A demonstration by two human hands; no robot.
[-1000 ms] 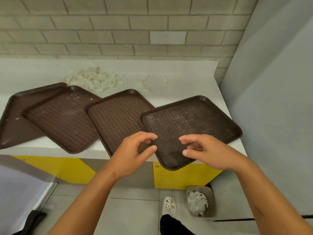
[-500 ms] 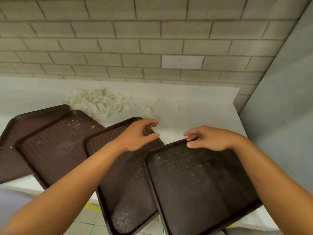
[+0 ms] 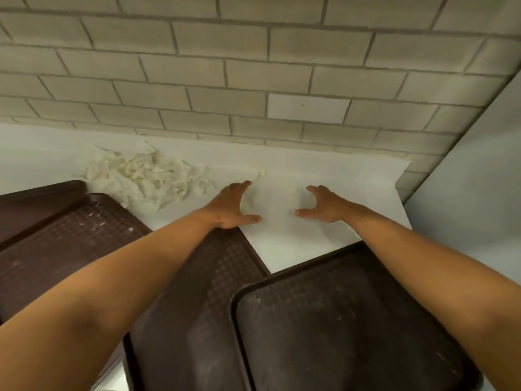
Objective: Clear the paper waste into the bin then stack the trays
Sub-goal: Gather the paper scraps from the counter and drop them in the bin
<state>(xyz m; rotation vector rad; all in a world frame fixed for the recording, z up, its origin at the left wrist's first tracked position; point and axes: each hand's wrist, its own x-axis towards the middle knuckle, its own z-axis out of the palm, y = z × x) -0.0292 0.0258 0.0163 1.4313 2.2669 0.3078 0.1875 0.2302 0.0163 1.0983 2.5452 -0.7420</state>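
White paper scraps (image 3: 277, 190) lie on the pale worktop (image 3: 352, 176) right between our two hands, close to the brick wall (image 3: 253, 66). Our left hand (image 3: 232, 206) sits just left of this small scatter, our right hand (image 3: 321, 204) just right of it; both have their fingers spread and lightly curved inward, thumbs pointing at each other, holding nothing. The palms face one another like a pair of scoops, so we judge the coming move to be a gathering sweep toward the middle. Neither hand is clearly nearer; the scraps sit roughly midway, with a small wad (image 3: 262, 173) just beyond the left fingertips.

We see the larger heap of shredded paper (image 3: 146, 179) off to the left, its long axis running along the wall, well outside the left hand's span. We judge that the left hand is the better placed to reach it afterwards.

Four brown trays (image 3: 338, 320) lie overlapping along the near edge under our forearms, not yet stacked, some carrying white flecks. We cannot see the bin.
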